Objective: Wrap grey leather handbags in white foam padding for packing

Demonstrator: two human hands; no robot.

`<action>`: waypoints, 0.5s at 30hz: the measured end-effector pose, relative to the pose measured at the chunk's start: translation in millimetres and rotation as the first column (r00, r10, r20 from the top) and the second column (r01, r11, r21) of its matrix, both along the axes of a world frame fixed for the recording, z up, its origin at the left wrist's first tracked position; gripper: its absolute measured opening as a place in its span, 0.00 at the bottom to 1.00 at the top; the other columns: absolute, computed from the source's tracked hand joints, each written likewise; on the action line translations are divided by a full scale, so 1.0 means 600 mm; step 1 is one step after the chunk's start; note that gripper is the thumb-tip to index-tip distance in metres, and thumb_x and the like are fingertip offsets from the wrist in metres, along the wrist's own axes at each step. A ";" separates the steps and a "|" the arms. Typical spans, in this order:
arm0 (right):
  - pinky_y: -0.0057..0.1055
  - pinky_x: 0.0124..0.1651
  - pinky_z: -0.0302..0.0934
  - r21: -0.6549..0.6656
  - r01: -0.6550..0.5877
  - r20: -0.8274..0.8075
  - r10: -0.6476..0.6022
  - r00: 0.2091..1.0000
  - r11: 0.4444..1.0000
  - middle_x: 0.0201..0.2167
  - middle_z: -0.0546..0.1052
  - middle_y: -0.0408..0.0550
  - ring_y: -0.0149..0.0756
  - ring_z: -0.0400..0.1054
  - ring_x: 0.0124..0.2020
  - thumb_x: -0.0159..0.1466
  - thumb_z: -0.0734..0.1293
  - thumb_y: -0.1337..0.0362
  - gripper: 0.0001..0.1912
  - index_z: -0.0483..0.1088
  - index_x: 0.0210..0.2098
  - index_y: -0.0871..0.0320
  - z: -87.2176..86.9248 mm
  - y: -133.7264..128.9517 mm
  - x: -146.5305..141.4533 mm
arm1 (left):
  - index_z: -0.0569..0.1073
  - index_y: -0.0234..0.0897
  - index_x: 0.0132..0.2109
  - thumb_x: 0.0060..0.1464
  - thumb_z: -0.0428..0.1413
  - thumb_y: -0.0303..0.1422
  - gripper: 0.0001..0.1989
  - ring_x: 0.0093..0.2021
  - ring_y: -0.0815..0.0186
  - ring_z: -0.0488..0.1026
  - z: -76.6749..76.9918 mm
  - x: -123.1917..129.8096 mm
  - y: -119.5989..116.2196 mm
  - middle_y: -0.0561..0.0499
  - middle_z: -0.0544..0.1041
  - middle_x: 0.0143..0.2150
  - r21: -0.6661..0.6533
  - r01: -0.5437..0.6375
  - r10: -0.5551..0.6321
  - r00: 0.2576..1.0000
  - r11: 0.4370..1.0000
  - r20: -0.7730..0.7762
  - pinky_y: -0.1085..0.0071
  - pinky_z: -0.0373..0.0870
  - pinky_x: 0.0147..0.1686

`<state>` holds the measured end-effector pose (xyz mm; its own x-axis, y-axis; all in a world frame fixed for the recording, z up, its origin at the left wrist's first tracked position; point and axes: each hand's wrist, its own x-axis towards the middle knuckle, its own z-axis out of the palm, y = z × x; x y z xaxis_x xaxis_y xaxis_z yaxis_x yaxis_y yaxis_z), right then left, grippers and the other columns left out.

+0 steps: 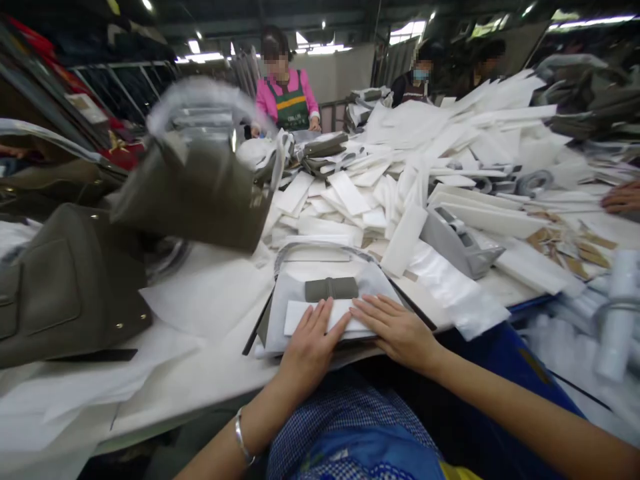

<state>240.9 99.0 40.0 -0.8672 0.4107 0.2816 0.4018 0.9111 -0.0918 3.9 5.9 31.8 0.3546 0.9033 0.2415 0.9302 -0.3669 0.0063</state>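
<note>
A handbag [275,327] lies in front of me at the table edge, covered by a white sheet, with its wrapped handle [327,248] pointing away. On the sheet is a grey-green strap piece [331,289]. Just below that piece lies a folded white foam sheet [300,317]. My left hand [313,340] rests flat on the foam sheet, fingers stretched out. My right hand [395,327] presses flat on its right end, fingers extended. Neither hand grips anything.
A blurred olive handbag [200,187] appears in the air at left, above another olive bag [70,280]. White foam pieces [350,193] are heaped beyond my work. A tape dispenser [457,243] stands right. A co-worker in pink [290,100] is across the table; another person's hand [623,198] is far right.
</note>
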 end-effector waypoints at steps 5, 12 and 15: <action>0.49 0.69 0.52 0.025 0.016 -0.042 -0.015 0.999 1.000 0.69 0.60 0.50 0.46 0.54 0.69 0.60 0.62 0.74 0.38 0.54 0.70 0.57 -0.023 0.000 0.002 | 0.54 0.41 0.70 0.62 0.50 0.23 0.32 0.71 0.48 0.54 0.006 0.013 0.003 0.35 0.53 0.72 -0.003 -0.013 0.013 0.994 1.000 -0.107 0.50 0.59 0.65; 0.49 0.69 0.55 -0.002 -0.004 -0.142 0.004 0.990 1.000 0.67 0.63 0.50 0.46 0.57 0.68 0.63 0.65 0.69 0.37 0.54 0.70 0.54 -0.023 -0.003 0.004 | 0.56 0.33 0.69 0.57 0.50 0.25 0.32 0.73 0.47 0.47 0.020 0.029 0.011 0.41 0.48 0.75 -0.098 0.024 -0.037 0.991 0.995 -0.130 0.46 0.52 0.67; 0.50 0.66 0.59 -0.124 -0.007 -0.155 -0.013 0.988 0.992 0.64 0.68 0.51 0.48 0.63 0.64 0.66 0.67 0.56 0.31 0.62 0.67 0.52 0.000 0.009 0.003 | 0.51 0.36 0.71 0.58 0.49 0.25 0.35 0.73 0.49 0.46 0.001 0.024 0.007 0.44 0.47 0.75 -0.067 0.009 -0.014 0.998 0.998 -0.064 0.48 0.50 0.69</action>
<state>242.8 104.3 40.0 -0.8156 0.4536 0.3592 0.3767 0.8875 -0.2653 18.0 9.9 32.2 0.3779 0.9123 0.1574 0.9252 -0.3784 -0.0286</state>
